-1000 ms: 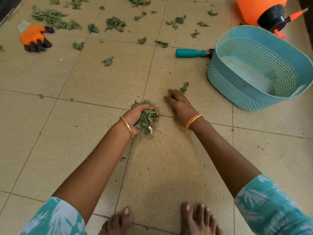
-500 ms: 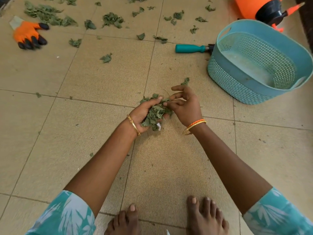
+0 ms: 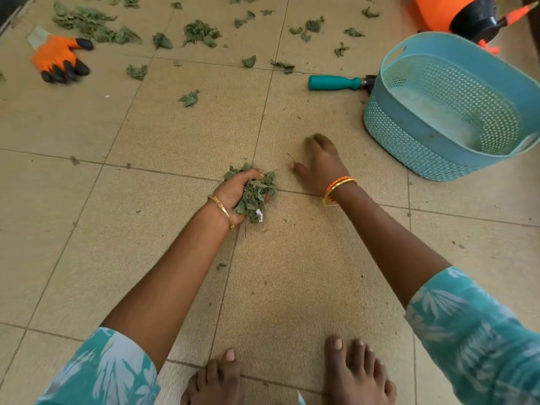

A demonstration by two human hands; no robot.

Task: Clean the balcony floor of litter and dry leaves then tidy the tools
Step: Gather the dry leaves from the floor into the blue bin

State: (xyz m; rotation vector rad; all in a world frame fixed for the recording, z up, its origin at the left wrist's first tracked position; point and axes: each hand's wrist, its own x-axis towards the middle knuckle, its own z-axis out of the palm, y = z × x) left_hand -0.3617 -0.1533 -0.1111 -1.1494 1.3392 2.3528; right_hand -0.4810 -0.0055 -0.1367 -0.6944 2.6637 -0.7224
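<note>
Left hand (image 3: 236, 197) is palm-up just above the floor (image 3: 181, 133), fingers curled round a bunch of dry leaves (image 3: 254, 194) with a white scrap of litter (image 3: 259, 215) in it. It works as a holding cup, so each pick gets added without a trip to the bin.

Right hand (image 3: 320, 166) is at 2 o'clock from the left, fingers reaching down to the tile. Fingertips are blurred with something dark under them; likely pinching a loose leaf, but I cannot tell whether that grip has closed.

Basket (image 3: 409, 118) lies tipped on its side at 2 o'clock, mouth toward the person, inside looks empty. Probably placed within easy reach for dumping the handful.

Most of the leaves (image 3: 201, 32) are well away at 11 to 12 o'clock, so the job is at an early stage.

Tools not yet tidied: orange glove (image 3: 57, 57) at 10 o'clock, a teal-handled tool (image 3: 336, 82) touching the basket's far end, orange sprayer (image 3: 438, 10) behind the basket.

Bare feet (image 3: 353, 372) at 6 o'clock.

Risk: the overfull left handful could shed bits when lifted.
</note>
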